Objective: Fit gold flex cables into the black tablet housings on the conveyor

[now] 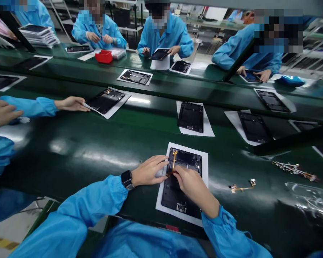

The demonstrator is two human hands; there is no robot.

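Observation:
An open tablet chassis point(181, 182) lies on a white paper sheet point(182, 184) on the green conveyor belt point(70, 168), right in front of me. A thin orange flexible cable point(173, 160) runs across its upper part. My right hand point(192, 185) pinches the cable's lower end against the chassis. My left hand point(148, 171), with a black smartwatch point(127, 179) on its wrist, reaches in from the left. Its fingertips lie beside the cable at the chassis's upper left, and I cannot tell whether they hold it. Both blue sleeves stay in view.
Several more tablet chassis on white sheets point(195, 118) lie along the belt. Loose cable assemblies point(294, 170) and a clear plastic bag point(310, 197) lie to my right. A co-worker's hands point(5, 113) reach in at the left, and others work across the belt near a red box point(103, 56).

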